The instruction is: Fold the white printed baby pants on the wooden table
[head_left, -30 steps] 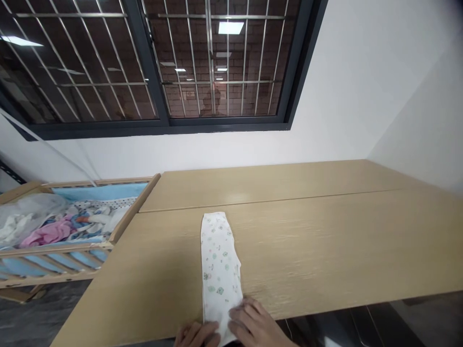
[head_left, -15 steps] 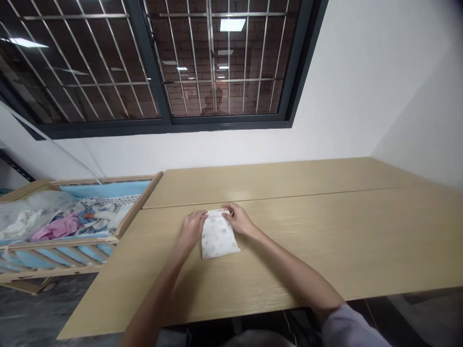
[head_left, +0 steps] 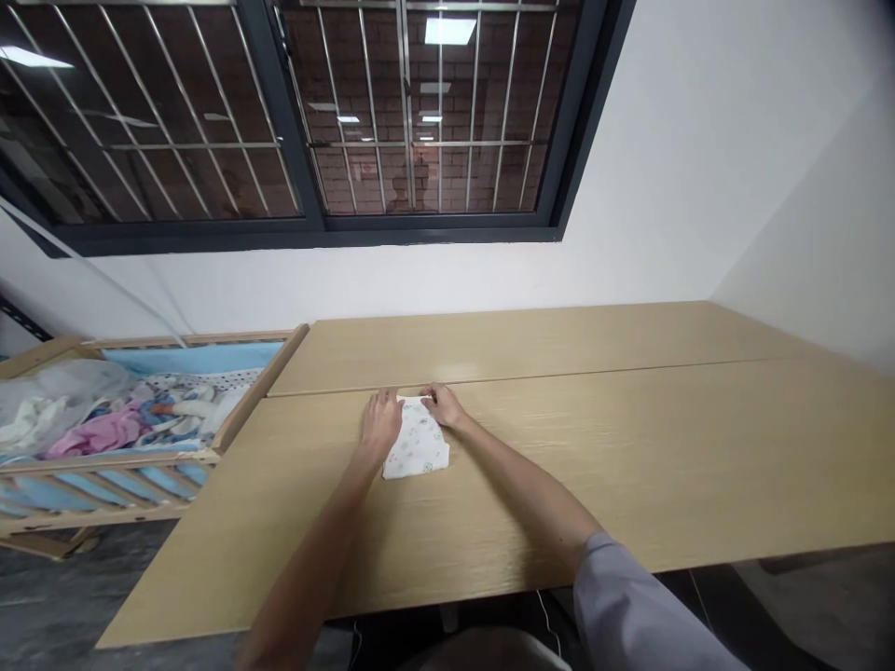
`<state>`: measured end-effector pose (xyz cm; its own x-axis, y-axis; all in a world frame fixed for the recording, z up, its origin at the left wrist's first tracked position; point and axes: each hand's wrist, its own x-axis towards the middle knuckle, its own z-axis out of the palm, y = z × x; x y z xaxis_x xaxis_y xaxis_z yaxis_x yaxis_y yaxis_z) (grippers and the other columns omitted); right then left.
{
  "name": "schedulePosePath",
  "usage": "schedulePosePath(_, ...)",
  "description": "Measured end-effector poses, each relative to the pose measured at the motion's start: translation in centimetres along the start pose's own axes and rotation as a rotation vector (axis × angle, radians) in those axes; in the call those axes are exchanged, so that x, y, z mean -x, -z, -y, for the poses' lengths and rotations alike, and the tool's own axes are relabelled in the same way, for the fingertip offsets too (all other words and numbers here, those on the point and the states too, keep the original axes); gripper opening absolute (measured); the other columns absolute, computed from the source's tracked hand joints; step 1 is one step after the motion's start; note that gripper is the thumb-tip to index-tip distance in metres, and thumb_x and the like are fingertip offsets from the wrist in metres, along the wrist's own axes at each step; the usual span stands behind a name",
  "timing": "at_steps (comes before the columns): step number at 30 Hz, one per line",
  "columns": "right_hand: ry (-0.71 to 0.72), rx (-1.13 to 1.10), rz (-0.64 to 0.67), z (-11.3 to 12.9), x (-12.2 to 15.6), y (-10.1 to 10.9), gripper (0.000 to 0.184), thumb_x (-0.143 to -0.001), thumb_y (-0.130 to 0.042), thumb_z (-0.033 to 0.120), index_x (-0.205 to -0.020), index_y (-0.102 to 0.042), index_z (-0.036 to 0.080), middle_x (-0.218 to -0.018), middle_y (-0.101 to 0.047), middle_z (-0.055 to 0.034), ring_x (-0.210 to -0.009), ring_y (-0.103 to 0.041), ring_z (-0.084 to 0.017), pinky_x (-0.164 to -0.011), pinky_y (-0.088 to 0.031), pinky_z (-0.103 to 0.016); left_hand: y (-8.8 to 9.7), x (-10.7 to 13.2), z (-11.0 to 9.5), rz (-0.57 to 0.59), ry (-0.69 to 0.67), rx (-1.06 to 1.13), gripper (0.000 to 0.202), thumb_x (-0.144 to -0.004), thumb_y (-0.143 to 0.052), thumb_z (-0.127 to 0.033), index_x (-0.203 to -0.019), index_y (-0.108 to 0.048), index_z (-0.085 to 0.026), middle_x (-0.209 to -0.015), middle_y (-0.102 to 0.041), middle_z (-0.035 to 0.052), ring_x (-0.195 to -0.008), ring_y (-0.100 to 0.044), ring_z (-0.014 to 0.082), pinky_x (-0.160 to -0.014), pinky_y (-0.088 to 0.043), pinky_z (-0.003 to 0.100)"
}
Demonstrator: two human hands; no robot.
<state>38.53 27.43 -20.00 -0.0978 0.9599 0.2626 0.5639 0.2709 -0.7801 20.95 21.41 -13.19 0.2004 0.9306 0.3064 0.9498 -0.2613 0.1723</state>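
Drawn further toward the far edge since the earlier view: both hands, with the folded white garment [head_left: 417, 445] now a shorter packet, lying at 12 o'clock on the wooden table [head_left: 629, 438], right up against the seam between its boards. Left hand [head_left: 381, 422] and right hand [head_left: 442, 405] curled over its far corners, fingers down on the cloth, pinch or mere press impossible to tell. Apparently a last fold being squared off, calling next for light smoothing and a release, with the wooden crib [head_left: 118, 463] of clothes off at 10 o'clock.
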Motion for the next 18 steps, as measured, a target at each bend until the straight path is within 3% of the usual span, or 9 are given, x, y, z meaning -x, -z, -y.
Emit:
schedulePosePath(5, 0.079, 0.057, 0.054, 0.9, 0.3, 1.3, 0.019, -0.090, -0.055, 0.017, -0.103, -0.066, 0.013, -0.099, -0.071, -0.0093, -0.089, -0.065, -0.020, -0.083, -0.051, -0.032, 0.4, 9.3, -4.2, -0.058, -0.042, -0.032, 0.045, -0.101, -0.042, -0.042, -0.131, -0.057, -0.011, -0.136, -0.057, 0.0197, -0.120, -0.055, 0.0338, -0.102, -0.044, 0.046)
schedulePosePath(9, 0.228, 0.111, 0.102, 3.9, 2.4, 2.6, 0.031, -0.096, -0.055, 0.028, -0.122, -0.063, 0.014, -0.127, -0.064, -0.0152, -0.121, -0.056, -0.026, -0.108, -0.040, -0.042, -1.3, 15.7, -6.3, -0.095, -0.054, -0.098, 0.057, -0.098, -0.046, -0.046, -0.141, -0.051, -0.009, -0.147, -0.050, 0.0220, -0.133, -0.046, 0.0404, -0.104, -0.043, 0.052)
schedulePosePath(14, 0.761, 0.246, 0.499, 8.4, 7.6, 2.5, 0.053, -0.105, -0.040, 0.040, -0.154, -0.036, 0.023, -0.161, -0.034, -0.0099, -0.150, -0.027, -0.022, -0.122, -0.021, -0.042, -2.8, 17.9, -6.6, -0.097, -0.052, -0.153, 0.056, -0.097, -0.048, -0.044, -0.137, -0.056, -0.007, -0.142, -0.054, 0.0245, -0.132, -0.049, 0.0416, -0.106, -0.043, 0.054)
schedulePosePath(16, 0.895, 0.239, 0.629, 8.9, 9.1, 1.7, 0.055, -0.106, -0.037, 0.039, -0.158, -0.030, 0.023, -0.164, -0.029, -0.0082, -0.152, -0.021, -0.019, -0.124, -0.017, -0.038, -2.7, 18.0, -6.6, -0.077, -0.058, -0.188, 0.053, -0.097, -0.048, -0.044, -0.129, -0.063, -0.005, -0.131, -0.061, 0.0266, -0.124, -0.055, 0.0422, -0.104, -0.043, 0.056)
schedulePosePath(18, 0.937, 0.229, 0.714, 8.4, 9.6, 0.8, 0.056, -0.106, -0.038, 0.039, -0.158, -0.029, 0.020, -0.163, -0.030, -0.0092, -0.153, -0.020, -0.019, -0.124, -0.015, -0.035, -2.5, 17.9, -6.7, -0.057, -0.062, -0.198, 0.051, -0.098, -0.048, -0.045, -0.121, -0.069, -0.005, -0.120, -0.067, 0.0258, -0.116, -0.060, 0.0413, -0.104, -0.044, 0.056)
